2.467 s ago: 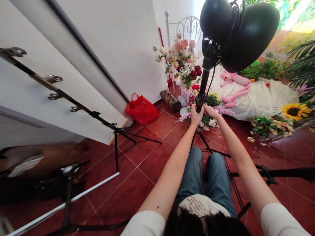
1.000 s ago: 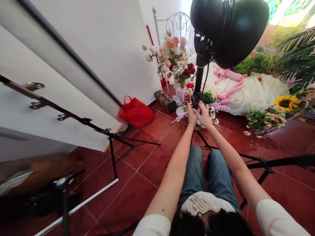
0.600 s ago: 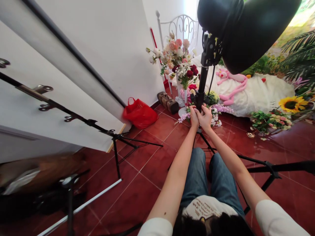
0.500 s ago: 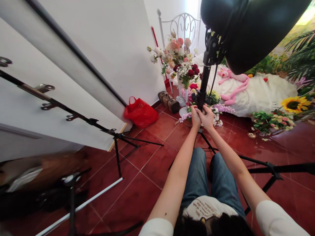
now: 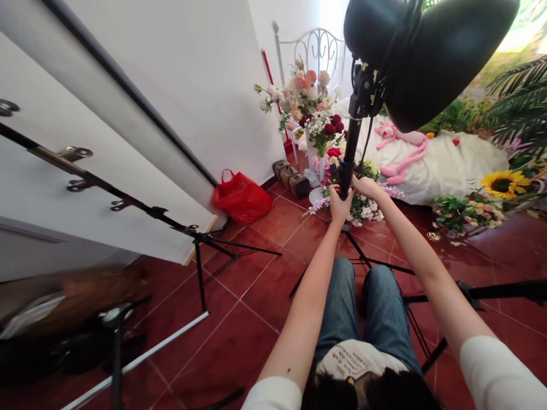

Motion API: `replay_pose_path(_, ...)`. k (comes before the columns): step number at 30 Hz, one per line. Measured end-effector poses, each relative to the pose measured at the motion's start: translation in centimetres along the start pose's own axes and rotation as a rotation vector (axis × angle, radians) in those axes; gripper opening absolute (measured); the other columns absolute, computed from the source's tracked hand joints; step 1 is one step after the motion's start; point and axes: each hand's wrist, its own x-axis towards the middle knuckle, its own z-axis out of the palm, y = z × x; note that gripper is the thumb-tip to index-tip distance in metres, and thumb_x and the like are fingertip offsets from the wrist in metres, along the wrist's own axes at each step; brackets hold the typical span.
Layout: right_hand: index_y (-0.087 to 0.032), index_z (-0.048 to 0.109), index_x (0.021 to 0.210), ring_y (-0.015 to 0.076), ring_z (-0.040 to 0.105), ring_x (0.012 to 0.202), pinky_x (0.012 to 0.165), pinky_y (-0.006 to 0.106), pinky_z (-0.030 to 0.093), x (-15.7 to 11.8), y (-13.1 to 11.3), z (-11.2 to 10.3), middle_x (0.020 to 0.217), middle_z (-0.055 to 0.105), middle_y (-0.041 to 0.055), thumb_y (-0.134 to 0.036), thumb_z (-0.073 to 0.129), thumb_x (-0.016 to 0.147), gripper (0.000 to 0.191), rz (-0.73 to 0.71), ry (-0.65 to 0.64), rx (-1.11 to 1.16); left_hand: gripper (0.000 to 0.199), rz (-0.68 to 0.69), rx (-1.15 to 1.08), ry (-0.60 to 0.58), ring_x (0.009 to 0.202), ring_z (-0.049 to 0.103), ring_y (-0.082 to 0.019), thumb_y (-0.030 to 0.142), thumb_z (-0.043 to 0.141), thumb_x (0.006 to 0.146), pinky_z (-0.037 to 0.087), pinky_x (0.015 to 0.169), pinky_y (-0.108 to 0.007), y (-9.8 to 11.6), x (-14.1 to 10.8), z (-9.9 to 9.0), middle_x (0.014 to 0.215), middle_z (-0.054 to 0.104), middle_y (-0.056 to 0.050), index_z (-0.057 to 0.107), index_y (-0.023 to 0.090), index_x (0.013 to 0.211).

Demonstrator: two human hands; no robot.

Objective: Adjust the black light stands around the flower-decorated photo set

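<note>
Light stand pole, long axis nearly upright with a slight lean toward the upper right, rising from the floor just beyond the person's knees to the black lamp reflector overhead. The left hand is wrapping closed around the pole from the near-left side, lower down; the right hand is sitting slightly higher, to the right of the pole, fingers curling toward the locking collar, though whether they are actually closing on it cannot be told from this angle. Both arms are reaching straight forward, with the left hand nearer to the pole's axis. The pole is appearing matte black and slim, with a cable hanging beside it and tripod legs spreading over the red tiled floor. Beyond the pole, an artificial flower arrangement is standing by the wall; a red bag is lying to the left.
</note>
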Motion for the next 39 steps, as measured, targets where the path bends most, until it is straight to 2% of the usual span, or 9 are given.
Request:
replay_pose_path(7,-0.015,0.063,0.062,0.0139,0.049,0.045,0.059,0.028,0.05,1.7,1.6,1.7,0.053,0.064,0.0066,-0.025,0.045,0.096,0.039,-0.049,-0.148,0.184,0.034,-0.022,0.004,-0.007,0.078,0.061,-0.014,0.032,0.072,0.079,0.046,0.075,-0.025,0.4,0.1,-0.2,0.085,0.061,0.0,0.045,0.023,0.097)
replay_pose_path(12,-0.017,0.069,0.08,0.0237,0.065,0.082,0.091,0.043,0.052,1.6,2.8,2.4,0.077,0.072,0.0068,-0.017,0.062,0.081,0.007,-0.342,0.112,0.411,0.033,-0.029,-0.005,-0.021,0.079,0.062,-0.016,0.031,0.071,0.079,0.047,0.076,-0.027,0.6,0.1,-0.2,0.085,0.062,-0.001,0.044,0.023,0.096)
replay_pose_path(15,-0.02,0.071,0.088,0.0254,0.063,0.105,0.104,0.046,0.046,0.1,2.9,3.3,0.099,0.074,0.007,-0.023,0.06,0.08,0.014,-0.539,0.25,0.5,0.034,-0.04,-0.019,-0.027,0.08,0.063,-0.016,0.028,0.072,0.077,0.048,0.076,-0.028,0.4,0.1,-0.2,0.086,0.063,-0.001,0.045,0.022,0.097)
replay_pose_path(17,-0.019,0.071,0.089,0.0255,0.063,0.104,0.103,0.045,0.047,-1.0,2.7,4.2,0.1,0.073,0.007,-0.032,0.064,0.079,0.017,-0.598,0.231,0.538,0.038,-0.027,-0.041,-0.04,0.082,0.063,-0.016,0.023,0.073,0.073,0.049,0.078,-0.028,0.2,0.1,-0.2,0.09,0.063,-0.001,0.045,0.022,0.098)
replay_pose_path(20,-0.017,0.07,0.092,0.0249,0.064,0.095,0.094,0.041,0.052,-2.4,1.7,5.5,0.096,0.071,0.0075,-0.047,0.073,0.075,0.034,-0.552,0.254,0.584,0.038,0.0,-0.062,-0.049,0.083,0.064,-0.015,0.018,0.071,0.073,0.049,0.079,-0.027,-0.1,0.1,-0.2,0.093,0.064,-0.002,0.045,0.022,0.101)
replay_pose_path(23,-0.018,0.07,0.087,0.0255,0.065,0.093,0.092,0.041,0.053,-3.1,0.2,6.4,0.088,0.071,0.0074,-0.06,0.072,0.074,0.044,-0.46,0.41,0.605,0.034,0.015,-0.052,-0.04,0.08,0.063,-0.015,0.024,0.07,0.078,0.05,0.078,-0.028,-0.3,0.1,-0.2,0.089,0.064,-0.001,0.045,0.022,0.102)
replay_pose_path(28,-0.018,0.07,0.087,0.0256,0.067,0.089,0.086,0.04,0.055,-3.5,-2.3,5.6,0.087,0.072,0.0075,-0.066,0.067,0.078,0.049,-0.391,0.595,0.691,0.035,0.108,-0.047,-0.056,0.079,0.062,-0.016,0.037,0.072,0.081,0.049,0.076,-0.028,-0.7,0.1,-0.3,0.086,0.061,-0.001,0.047,0.021,0.099)
replay_pose_path(33,-0.017,0.071,0.091,0.0266,0.069,0.092,0.084,0.038,0.057,-3.3,-3.8,2.8,0.088,0.074,0.0075,-0.066,0.065,0.08,0.05,-0.468,0.53,0.759,0.041,0.133,-0.073,-0.078,0.089,0.063,-0.019,0.06,0.058,0.088,0.05,0.085,-0.033,-0.5,0.1,-0.6,0.092,0.062,-0.005,0.052,0.021,0.101)
replay_pose_path(39,-0.02,0.072,0.102,0.0269,0.069,0.108,0.101,0.044,0.054,-2.4,-3.9,1.6,0.101,0.076,0.0085,-0.07,0.063,0.081,0.056,-0.595,0.45,0.809,0.058,0.136,-0.019,-0.063,0.1,0.061,-0.023,0.077,0.045,0.085,0.046,0.093,-0.035,0.0,0.0,-0.8,0.1,0.06,-0.01,0.056,0.023,0.099)
